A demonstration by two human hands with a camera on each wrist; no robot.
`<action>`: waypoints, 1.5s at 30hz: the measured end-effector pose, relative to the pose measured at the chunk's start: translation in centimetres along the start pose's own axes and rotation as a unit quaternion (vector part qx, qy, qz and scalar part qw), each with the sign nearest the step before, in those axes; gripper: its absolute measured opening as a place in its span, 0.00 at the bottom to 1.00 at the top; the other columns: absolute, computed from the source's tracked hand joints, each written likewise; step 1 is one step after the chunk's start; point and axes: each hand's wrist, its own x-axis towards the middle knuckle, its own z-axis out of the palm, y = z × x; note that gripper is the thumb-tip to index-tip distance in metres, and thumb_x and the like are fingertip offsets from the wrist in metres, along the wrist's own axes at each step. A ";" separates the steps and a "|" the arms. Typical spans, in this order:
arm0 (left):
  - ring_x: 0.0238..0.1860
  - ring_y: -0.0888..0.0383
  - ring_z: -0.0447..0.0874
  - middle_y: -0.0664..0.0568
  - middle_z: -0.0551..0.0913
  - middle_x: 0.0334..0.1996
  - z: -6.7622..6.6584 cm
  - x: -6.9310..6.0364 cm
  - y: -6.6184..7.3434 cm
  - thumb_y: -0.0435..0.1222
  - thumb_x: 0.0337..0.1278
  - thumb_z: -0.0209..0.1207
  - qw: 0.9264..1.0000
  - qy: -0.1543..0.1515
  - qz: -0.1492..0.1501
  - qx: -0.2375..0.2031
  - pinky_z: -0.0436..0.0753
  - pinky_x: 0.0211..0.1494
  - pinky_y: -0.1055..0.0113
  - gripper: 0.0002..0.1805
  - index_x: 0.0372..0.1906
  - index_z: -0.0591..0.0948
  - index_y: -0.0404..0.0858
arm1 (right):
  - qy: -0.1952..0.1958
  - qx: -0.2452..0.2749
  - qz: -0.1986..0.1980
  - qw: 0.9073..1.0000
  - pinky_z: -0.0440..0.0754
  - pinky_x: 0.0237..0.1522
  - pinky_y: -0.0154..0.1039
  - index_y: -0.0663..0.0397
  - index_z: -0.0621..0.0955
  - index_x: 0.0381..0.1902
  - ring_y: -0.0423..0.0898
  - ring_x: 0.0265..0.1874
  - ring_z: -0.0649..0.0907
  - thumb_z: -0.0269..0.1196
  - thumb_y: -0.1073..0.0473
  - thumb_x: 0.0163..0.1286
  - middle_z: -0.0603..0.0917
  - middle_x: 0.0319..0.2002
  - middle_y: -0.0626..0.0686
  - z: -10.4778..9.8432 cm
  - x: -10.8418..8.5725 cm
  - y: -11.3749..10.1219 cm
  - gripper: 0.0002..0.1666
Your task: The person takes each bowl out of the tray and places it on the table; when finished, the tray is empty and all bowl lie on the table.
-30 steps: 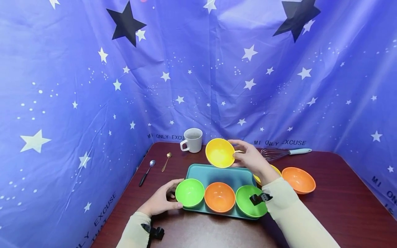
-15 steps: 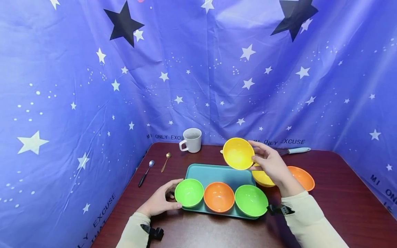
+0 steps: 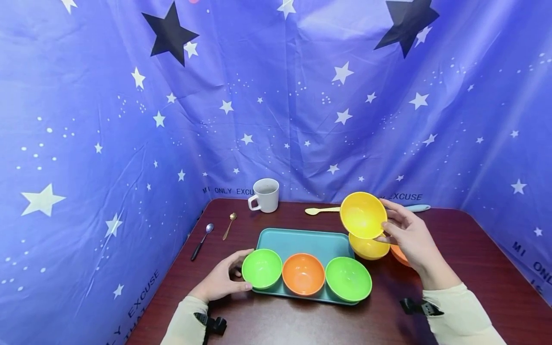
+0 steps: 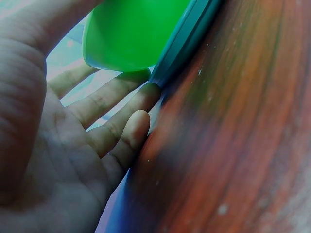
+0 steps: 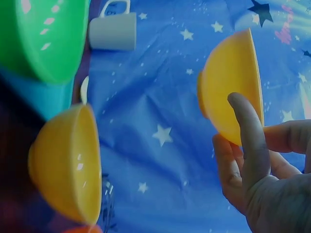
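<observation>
A yellow bowl [image 3: 363,215] hangs in the air at the back right, pinched at its right side between the thumb and fingers of my right hand [image 3: 407,235]. Just below it, a second yellow bowl [image 3: 369,247] stands by the tray's right end. Along the front of the teal tray [image 3: 302,235] sit a light green bowl [image 3: 262,269], an orange bowl [image 3: 304,274] and another green bowl [image 3: 348,279]. My left hand [image 3: 223,277] rests at the left green bowl's side. Its fingers [image 4: 104,104] extend loosely toward the bowl's underside and the tray edge in the left wrist view.
A white mug [image 3: 266,195] stands at the back. To its left lie a gold spoon [image 3: 230,225] and a dark-handled spoon [image 3: 202,242]. A pale yellow spoon [image 3: 321,210] and a whisk's handle [image 3: 418,208] lie behind. Another orange bowl [image 3: 399,255] is mostly hidden by my right hand.
My right hand has carried the yellow bowl rightward from behind the tray to above the second yellow bowl. The pale yellow spoon has come into sight. My left hand stays put.
</observation>
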 end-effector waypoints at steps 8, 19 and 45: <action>0.55 0.53 0.82 0.53 0.81 0.62 0.1 -0.1 0.0 0.38 0.55 0.77 1.000 -0.004 -0.005 -0.004 0.82 0.52 0.60 0.46 0.78 0.68 0.45 | 0.043 -0.007 0.004 0.999 0.88 0.35 0.41 0.56 0.66 0.80 0.38 0.43 0.88 0.60 0.70 0.78 0.81 0.53 0.46 -3.4 -1.9 1.8 0.36; 0.54 0.55 0.83 0.50 0.82 0.61 0.3 0.1 0.1 0.37 0.54 0.77 1.000 -0.006 0.007 -0.018 0.82 0.51 0.60 0.46 0.78 0.68 0.45 | 0.097 0.059 0.000 0.994 0.88 0.32 0.40 0.58 0.68 0.78 0.40 0.38 0.89 0.59 0.77 0.75 0.82 0.48 0.47 -6.9 -4.0 4.1 0.36; 0.54 0.54 0.83 0.52 0.82 0.61 -0.1 0.1 -0.1 0.39 0.56 0.77 1.000 -0.005 0.003 0.001 0.82 0.51 0.60 0.46 0.79 0.67 0.47 | 0.173 0.225 -0.038 0.958 0.88 0.31 0.45 0.55 0.78 0.71 0.45 0.38 0.91 0.51 0.87 0.70 0.87 0.45 0.52 -12.9 -5.8 6.6 0.38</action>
